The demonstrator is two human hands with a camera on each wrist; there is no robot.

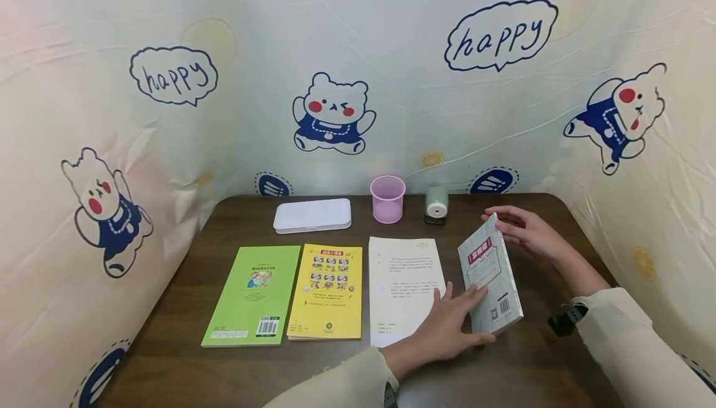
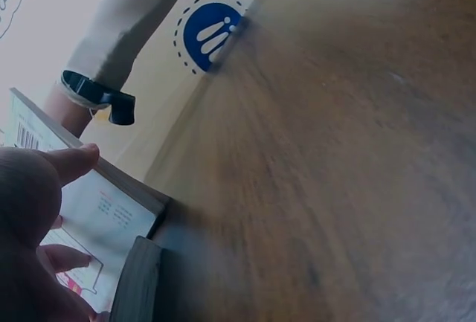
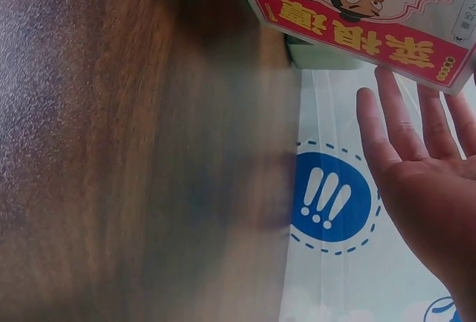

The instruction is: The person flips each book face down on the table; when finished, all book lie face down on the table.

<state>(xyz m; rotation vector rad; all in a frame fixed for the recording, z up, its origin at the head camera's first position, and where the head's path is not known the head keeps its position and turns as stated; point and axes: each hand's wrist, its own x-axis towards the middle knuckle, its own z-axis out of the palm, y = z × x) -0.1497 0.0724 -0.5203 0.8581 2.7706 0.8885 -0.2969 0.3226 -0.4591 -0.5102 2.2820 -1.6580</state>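
A thin grey-white book (image 1: 491,277) stands tilted at the right of the table, its back cover turned toward the left. My left hand (image 1: 447,327) lies against it with spread fingers, the thumb along the lower edge. At the upper corner, my right hand (image 1: 528,231) holds the book between thumb and fingers; the right wrist view shows the colourful front cover (image 3: 357,10) above those fingers. Beneath my left hand lies a white printed booklet (image 1: 404,283), partly covered by that hand. A thick page edge (image 2: 137,285) shows beside the book in the left wrist view.
Left of the booklet lie a yellow book (image 1: 327,293) and a green book (image 1: 252,296). Along the back stand a white flat case (image 1: 312,215), a pink cup (image 1: 388,199) and a small green pencil sharpener (image 1: 437,203). Printed cloth (image 1: 419,109) surrounds the table.
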